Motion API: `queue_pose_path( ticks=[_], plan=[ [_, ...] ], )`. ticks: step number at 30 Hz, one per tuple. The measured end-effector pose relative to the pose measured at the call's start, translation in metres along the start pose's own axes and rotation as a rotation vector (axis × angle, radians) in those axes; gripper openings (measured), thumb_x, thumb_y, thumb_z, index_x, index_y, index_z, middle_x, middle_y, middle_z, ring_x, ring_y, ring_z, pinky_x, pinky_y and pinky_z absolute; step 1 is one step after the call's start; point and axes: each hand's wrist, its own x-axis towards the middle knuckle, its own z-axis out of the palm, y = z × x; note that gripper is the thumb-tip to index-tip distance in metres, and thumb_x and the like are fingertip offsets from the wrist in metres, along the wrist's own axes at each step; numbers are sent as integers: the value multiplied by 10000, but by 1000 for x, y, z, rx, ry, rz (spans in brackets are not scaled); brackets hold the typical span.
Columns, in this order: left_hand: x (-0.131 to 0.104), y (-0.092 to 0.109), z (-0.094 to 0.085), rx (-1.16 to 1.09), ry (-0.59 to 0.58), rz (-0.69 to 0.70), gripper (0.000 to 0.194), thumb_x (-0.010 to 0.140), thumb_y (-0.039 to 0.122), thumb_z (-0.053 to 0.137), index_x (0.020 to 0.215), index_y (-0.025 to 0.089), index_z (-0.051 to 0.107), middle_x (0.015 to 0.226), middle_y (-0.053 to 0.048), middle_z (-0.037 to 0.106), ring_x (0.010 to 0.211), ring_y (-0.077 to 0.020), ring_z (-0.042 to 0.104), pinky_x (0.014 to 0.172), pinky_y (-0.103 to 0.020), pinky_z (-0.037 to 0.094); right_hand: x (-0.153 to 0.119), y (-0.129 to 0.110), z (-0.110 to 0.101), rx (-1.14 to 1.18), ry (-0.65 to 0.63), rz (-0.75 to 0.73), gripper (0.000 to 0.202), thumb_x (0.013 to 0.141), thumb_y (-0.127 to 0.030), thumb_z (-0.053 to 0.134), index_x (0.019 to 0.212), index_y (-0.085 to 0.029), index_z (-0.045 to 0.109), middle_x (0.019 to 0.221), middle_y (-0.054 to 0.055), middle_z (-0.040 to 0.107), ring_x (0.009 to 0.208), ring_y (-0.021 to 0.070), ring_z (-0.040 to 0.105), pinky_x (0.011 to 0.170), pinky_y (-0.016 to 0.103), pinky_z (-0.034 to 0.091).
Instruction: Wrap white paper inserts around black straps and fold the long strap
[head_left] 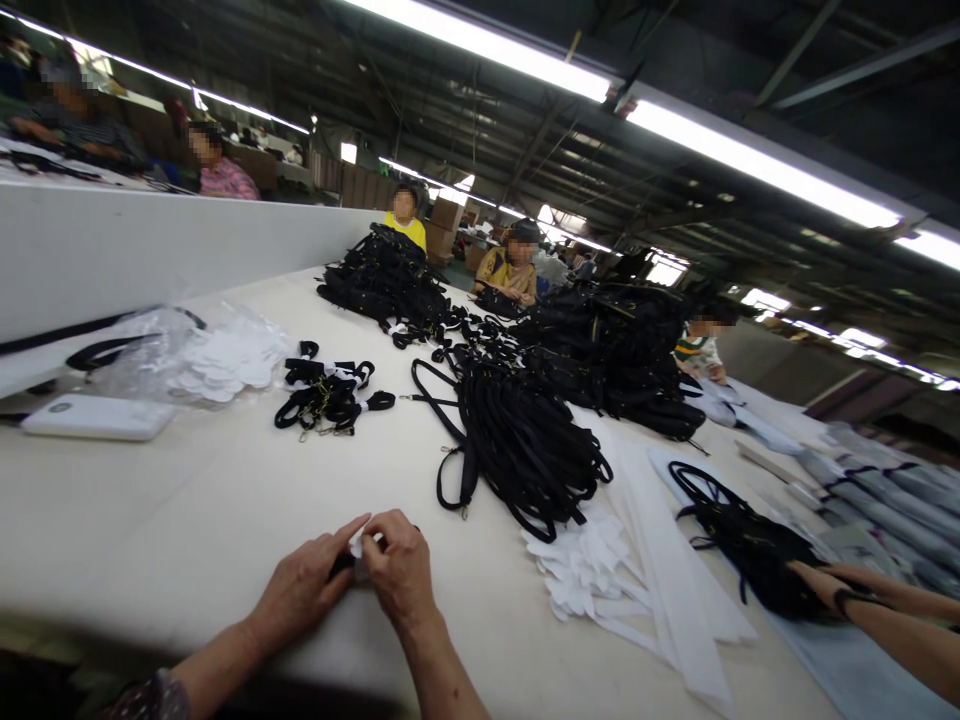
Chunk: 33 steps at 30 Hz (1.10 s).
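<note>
2 hands (399, 562); black straps (517, 445) beyond.

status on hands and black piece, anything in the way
Left hand holding black piece, right hand pinching white strip. Piece partly hidden in grasp. Black straps heaped ahead, apart from hands.

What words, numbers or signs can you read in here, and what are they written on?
None can be read for certain.
White device: a round grey mark, too blurred to read.
Brown-and-yellow shirt: dark marks, too small to tell whether they are writing.
Pile of black straps and loose white pieces: no writing I can make out.
</note>
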Motion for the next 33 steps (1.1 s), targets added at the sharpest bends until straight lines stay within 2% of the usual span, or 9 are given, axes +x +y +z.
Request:
queue_pose_path(
  ticks=[3, 7, 10, 15, 18, 21, 24, 29, 33],
  plan=[
    [1, 2, -4, -17, -37, -20, 578, 921, 267, 497, 1488, 333, 402, 1052, -9, 727, 960, -207, 667, 897, -352, 506, -7, 0, -3, 217, 90, 14, 132, 807, -134, 571, 722, -215, 633, 810, -12, 643, 771, 126, 595, 738, 229, 445],
    [5, 5, -11, 10, -106, -10, 400, 914, 260, 505, 1290, 328, 621, 1101, -18, 734, 1009, -214, 664, 910, -353, 499, -15, 4, -8, 321, 105, 53, 135, 812, -150, 582, 718, -215, 655, 812, -10, 659, 769, 129, 609, 707, 221, 456],
    [9, 9, -16, 23, -162, 16, 341, 914, 256, 505, 1200, 332, 675, 1095, -13, 739, 1031, -215, 664, 912, -348, 493, -15, 9, -13, 159, 66, 3, 143, 808, -126, 576, 728, -220, 649, 787, -22, 656, 759, 124, 610, 711, 220, 442],
    [14, 14, -18, 49, -173, 6, 285, 922, 293, 500, 1121, 277, 702, 1023, -30, 733, 985, -226, 668, 874, -351, 494, -7, 16, -25, -301, -91, -294, 98, 865, -157, 549, 858, -233, 611, 910, -15, 679, 805, 137, 628, 668, 226, 408],
    [15, 15, -18, 34, -170, -9, 301, 920, 288, 501, 1149, 273, 696, 1070, -31, 734, 1022, -223, 665, 903, -347, 488, -2, 17, -32, -468, -183, -413, 71, 871, -183, 549, 904, -235, 586, 940, -9, 674, 777, 146, 622, 632, 240, 402],
    [15, 13, -18, 9, -171, -16, 341, 919, 287, 511, 1217, 314, 673, 1133, -14, 734, 1072, -218, 657, 938, -343, 480, 1, 19, -38, -474, -270, -478, 168, 856, -172, 563, 997, -259, 590, 955, -15, 673, 817, 146, 632, 640, 231, 417],
    [15, 11, -18, -11, -185, -9, 350, 923, 298, 516, 1233, 365, 664, 1150, 12, 738, 1083, -213, 657, 949, -342, 477, 0, 24, -41, -411, -316, -472, 257, 844, -163, 585, 1067, -291, 590, 944, -24, 675, 855, 145, 641, 677, 221, 438],
    [14, 11, -17, -31, -175, -2, 334, 916, 300, 526, 1204, 368, 681, 1185, 21, 740, 1111, -217, 659, 975, -343, 476, -6, 33, -40, -308, -330, -402, 201, 837, -130, 599, 979, -271, 586, 954, -30, 679, 855, 128, 638, 720, 211, 456],
    [14, 12, -17, -26, -160, -13, 330, 907, 291, 522, 1182, 341, 696, 1182, 18, 745, 1118, -219, 665, 973, -344, 489, -8, 33, -42, -325, -303, -453, 139, 863, -136, 584, 932, -255, 565, 993, -25, 688, 857, 126, 627, 692, 211, 443]
  ],
)
